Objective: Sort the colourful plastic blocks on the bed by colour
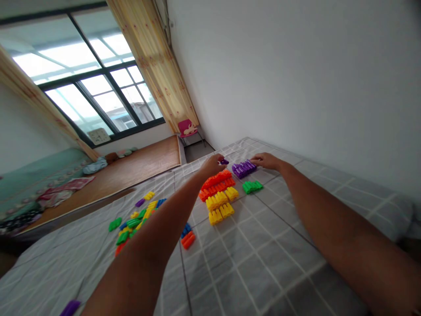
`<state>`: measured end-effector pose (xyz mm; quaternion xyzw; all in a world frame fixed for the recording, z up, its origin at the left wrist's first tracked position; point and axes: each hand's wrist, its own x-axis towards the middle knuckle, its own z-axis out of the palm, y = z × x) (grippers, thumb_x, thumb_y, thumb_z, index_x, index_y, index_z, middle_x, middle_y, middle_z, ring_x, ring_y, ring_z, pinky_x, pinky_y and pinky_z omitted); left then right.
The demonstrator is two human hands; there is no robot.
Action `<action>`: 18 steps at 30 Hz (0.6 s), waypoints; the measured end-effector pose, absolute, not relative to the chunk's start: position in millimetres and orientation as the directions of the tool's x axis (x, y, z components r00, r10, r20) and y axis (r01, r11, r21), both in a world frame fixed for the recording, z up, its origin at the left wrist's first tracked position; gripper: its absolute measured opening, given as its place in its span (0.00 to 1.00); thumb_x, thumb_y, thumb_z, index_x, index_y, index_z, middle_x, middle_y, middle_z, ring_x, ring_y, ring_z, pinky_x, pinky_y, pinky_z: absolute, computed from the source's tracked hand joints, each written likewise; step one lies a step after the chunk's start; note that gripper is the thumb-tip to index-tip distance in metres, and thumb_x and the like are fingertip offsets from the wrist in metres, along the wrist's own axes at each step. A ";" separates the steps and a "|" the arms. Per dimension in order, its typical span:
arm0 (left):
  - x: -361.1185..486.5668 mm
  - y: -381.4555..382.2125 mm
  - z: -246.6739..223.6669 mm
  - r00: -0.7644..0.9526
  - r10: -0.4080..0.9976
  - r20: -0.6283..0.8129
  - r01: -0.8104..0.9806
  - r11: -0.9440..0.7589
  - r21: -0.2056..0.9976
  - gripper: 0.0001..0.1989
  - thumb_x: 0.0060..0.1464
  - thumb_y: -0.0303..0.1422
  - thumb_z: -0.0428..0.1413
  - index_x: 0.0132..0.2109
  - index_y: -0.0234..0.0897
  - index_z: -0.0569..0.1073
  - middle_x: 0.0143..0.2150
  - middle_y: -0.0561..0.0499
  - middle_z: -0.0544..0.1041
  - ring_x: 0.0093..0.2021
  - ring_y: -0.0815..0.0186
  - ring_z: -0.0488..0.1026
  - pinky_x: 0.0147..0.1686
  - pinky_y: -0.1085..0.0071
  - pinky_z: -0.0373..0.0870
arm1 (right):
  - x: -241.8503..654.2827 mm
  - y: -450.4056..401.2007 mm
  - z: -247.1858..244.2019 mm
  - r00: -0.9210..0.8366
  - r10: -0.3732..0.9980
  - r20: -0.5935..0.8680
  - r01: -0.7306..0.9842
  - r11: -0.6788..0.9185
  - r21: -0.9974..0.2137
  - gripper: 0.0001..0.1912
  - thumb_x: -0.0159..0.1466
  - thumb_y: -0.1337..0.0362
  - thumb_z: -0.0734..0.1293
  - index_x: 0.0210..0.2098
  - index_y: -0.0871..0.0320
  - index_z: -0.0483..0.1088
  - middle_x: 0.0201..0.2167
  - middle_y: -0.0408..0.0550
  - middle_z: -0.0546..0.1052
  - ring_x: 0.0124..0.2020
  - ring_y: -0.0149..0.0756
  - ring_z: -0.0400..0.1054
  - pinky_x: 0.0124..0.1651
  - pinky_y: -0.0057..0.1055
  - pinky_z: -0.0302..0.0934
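Forearms [158,232], purple row [244,169], long axis left-to-right

the ridged purple row of plastic blocks [244,169] is one plain colour, like the orange-red plastic rows [217,183], the yellow plastic rows [217,201] and the small green plastic cluster [252,187]. the jumbled plastic pile [133,222] mixes green, yellow, blue and orange. the grey cloth bedspread [263,254] bears a white grid and darker lines; the pale yellow fabric curtain [151,57], small reddish motifs.
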<state>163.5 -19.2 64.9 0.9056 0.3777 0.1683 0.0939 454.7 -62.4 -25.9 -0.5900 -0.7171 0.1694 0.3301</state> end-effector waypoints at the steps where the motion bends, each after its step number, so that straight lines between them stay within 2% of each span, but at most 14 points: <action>1: 177.8 -15.2 60.7 0.651 0.721 0.235 0.656 -0.691 0.304 0.18 0.50 0.34 0.59 0.48 0.33 0.73 0.45 0.44 0.79 0.42 0.62 0.75 0.44 0.64 0.72 | 454.7 -62.3 -27.5 -0.044 0.959 0.280 0.739 0.220 -0.637 0.18 0.62 0.54 0.62 0.38 0.59 0.77 0.36 0.48 0.80 0.35 0.34 0.72 0.39 0.28 0.64; 6: 234.6 -4.2 40.3 0.628 0.757 0.183 0.701 -0.651 0.289 0.19 0.49 0.33 0.59 0.50 0.34 0.72 0.49 0.44 0.77 0.48 0.60 0.74 0.48 0.64 0.69 | 453.0 -61.1 -35.7 0.168 0.936 0.309 0.745 0.085 -0.661 0.18 0.64 0.55 0.59 0.36 0.59 0.75 0.32 0.46 0.80 0.28 0.29 0.71 0.33 0.24 0.59; 12: 264.0 3.9 20.4 0.610 0.789 0.072 0.765 -0.610 0.208 0.24 0.50 0.34 0.58 0.56 0.35 0.69 0.54 0.44 0.75 0.52 0.60 0.72 0.50 0.68 0.68 | 449.6 -61.9 -34.8 0.213 0.899 0.382 0.772 0.085 -0.629 0.18 0.65 0.56 0.57 0.33 0.59 0.76 0.27 0.45 0.79 0.29 0.31 0.72 0.33 0.24 0.58; 18: 269.6 8.6 12.8 0.626 0.779 0.003 0.766 -0.616 0.182 0.25 0.50 0.32 0.56 0.56 0.37 0.70 0.55 0.45 0.74 0.53 0.60 0.71 0.51 0.69 0.68 | 449.6 -58.7 -36.8 0.225 0.882 0.414 0.772 0.098 -0.628 0.17 0.65 0.59 0.57 0.33 0.58 0.76 0.31 0.46 0.80 0.28 0.30 0.72 0.33 0.24 0.58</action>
